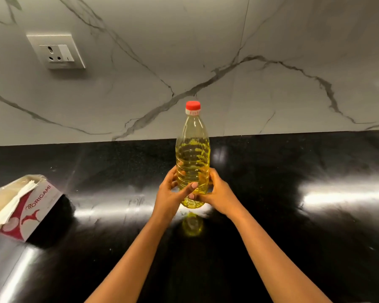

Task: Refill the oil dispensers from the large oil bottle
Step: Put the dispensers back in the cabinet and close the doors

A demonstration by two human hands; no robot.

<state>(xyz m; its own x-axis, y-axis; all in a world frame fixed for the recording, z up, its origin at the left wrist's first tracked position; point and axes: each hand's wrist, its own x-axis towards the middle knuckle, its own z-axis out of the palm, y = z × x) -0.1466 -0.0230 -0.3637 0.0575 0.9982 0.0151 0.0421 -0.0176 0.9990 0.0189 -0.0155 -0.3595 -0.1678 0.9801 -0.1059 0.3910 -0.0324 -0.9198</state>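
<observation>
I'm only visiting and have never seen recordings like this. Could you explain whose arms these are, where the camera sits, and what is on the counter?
There is no machine here: these are a person's two bare arms. The one picture comes from a wide-angle camera worn on the person's head, looking forward and down, so the arms reach in from the bottom edge. The left hand and right hand both grip the lower part of an upright clear oil bottle of yellow oil, with its red cap on. Beneath is a glossy black countertop; I cannot tell whether the bottle's base touches it. An opened tissue box lies at the left. Behind is a marble wall with a wall socket. No oil dispensers are in view.
</observation>
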